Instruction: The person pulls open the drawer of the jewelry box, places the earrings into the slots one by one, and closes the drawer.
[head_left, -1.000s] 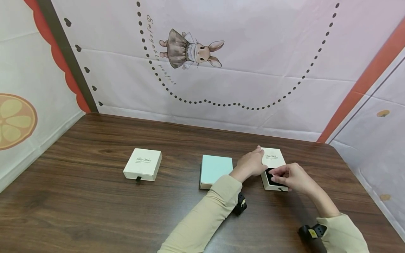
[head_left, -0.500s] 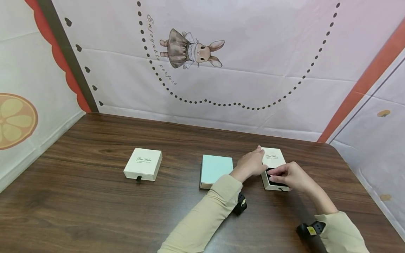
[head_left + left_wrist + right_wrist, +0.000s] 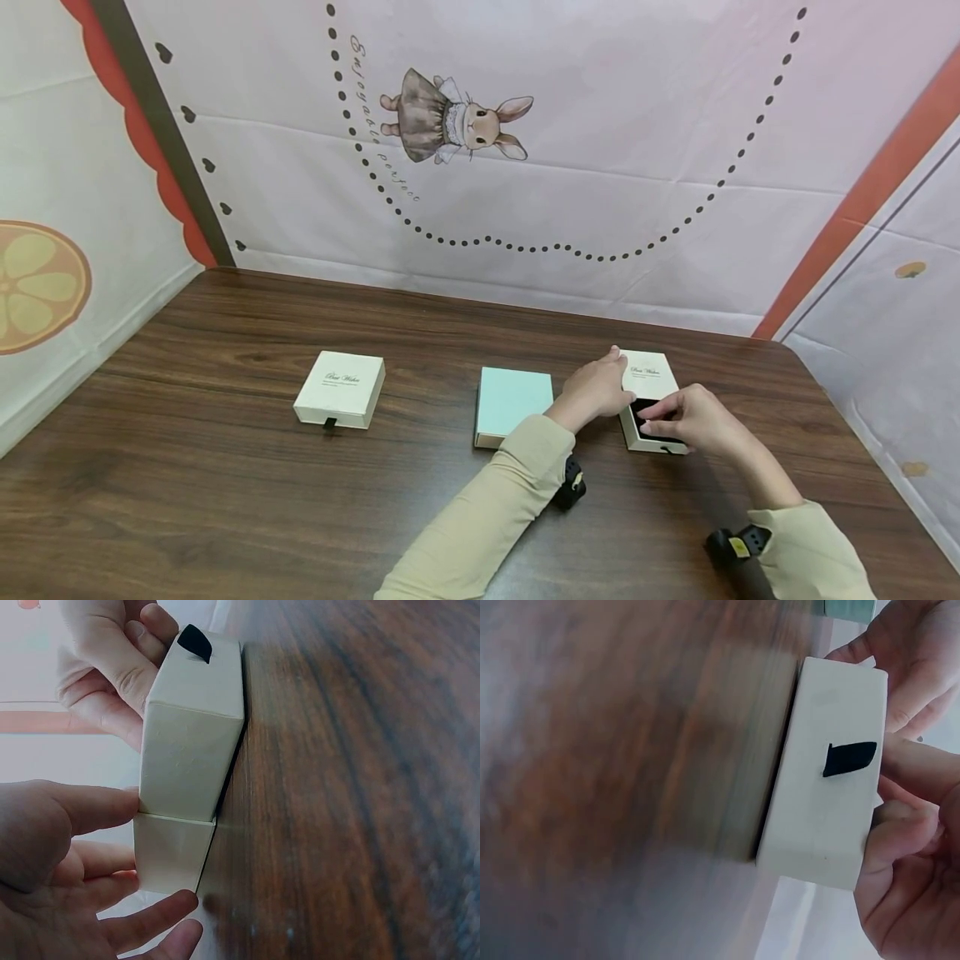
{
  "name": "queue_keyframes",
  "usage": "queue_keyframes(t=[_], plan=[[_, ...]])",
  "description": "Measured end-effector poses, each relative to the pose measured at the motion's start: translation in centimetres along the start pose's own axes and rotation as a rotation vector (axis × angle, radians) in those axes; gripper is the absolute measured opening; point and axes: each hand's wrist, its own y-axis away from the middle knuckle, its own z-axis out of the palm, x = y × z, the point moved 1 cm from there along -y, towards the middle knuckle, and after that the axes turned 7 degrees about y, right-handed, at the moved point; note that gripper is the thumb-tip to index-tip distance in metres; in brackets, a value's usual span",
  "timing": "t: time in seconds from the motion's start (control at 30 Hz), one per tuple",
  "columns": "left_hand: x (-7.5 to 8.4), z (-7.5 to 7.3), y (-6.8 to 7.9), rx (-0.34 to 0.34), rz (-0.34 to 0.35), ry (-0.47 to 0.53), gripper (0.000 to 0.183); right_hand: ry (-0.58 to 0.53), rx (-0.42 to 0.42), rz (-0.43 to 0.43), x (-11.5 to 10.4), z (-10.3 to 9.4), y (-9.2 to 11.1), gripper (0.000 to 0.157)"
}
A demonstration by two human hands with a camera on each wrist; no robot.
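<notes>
A cream drawer-style gift box [image 3: 648,375] with "Best Wishes" lettering lies at the table's right, its drawer pulled partly out. Black lining [image 3: 660,431] shows inside the drawer. My left hand [image 3: 595,386] holds the sleeve from its left side; in the left wrist view the thumb and fingers touch it near the seam. My right hand [image 3: 701,423] reaches over the drawer, thumb and index finger pinched down at the lining on a small thing, mostly hidden by the fingers. A black pull tab [image 3: 849,758] sticks out of the drawer's front in the right wrist view.
A mint-green box [image 3: 513,400] stands just left of my left forearm. Farther left is another cream box [image 3: 340,389], closed, with a black tab. All rest on a dark wooden table [image 3: 187,467]; printed cloth [image 3: 600,125] hangs behind it.
My right hand's fingertips have shifted slightly lower into the drawer; the small light thing glimpsed between them earlier is now hidden. My left hand and the boxes stay in place.
</notes>
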Motion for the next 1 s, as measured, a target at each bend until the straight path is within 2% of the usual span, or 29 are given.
queue_keyframes(t=[0.1, 0.33, 0.43, 0.57, 0.73, 1.0], plan=[[0.04, -0.01, -0.03, 0.003, -0.002, -0.003, 0.058, 0.01, 0.014, 0.006, 0.01, -0.01, -0.03, 0.021], [0.03, -0.01, -0.07, 0.004, -0.001, -0.004, 0.058, 0.108, 0.094, 0.043, 0.01, 0.07, -0.21, 0.014], [0.03, 0.01, -0.03, 0.003, -0.001, -0.001, 0.058, 0.123, 0.09, 0.044, -0.08, 0.09, -0.18, 0.012], [0.0, 0.03, 0.02, 0.002, 0.0, 0.0, 0.057, 0.139, 0.061, -0.004, -0.13, 0.0, -0.06, 0.014], [-0.03, 0.04, 0.06, -0.001, 0.002, 0.005, 0.057, 0.105, -0.004, -0.078, 0.04, -0.37, 0.1, 0.018], [-0.01, -0.04, 0.07, -0.004, 0.004, 0.005, 0.057, 0.152, 0.028, -0.094, -0.17, -0.21, -0.18, 0.011]])
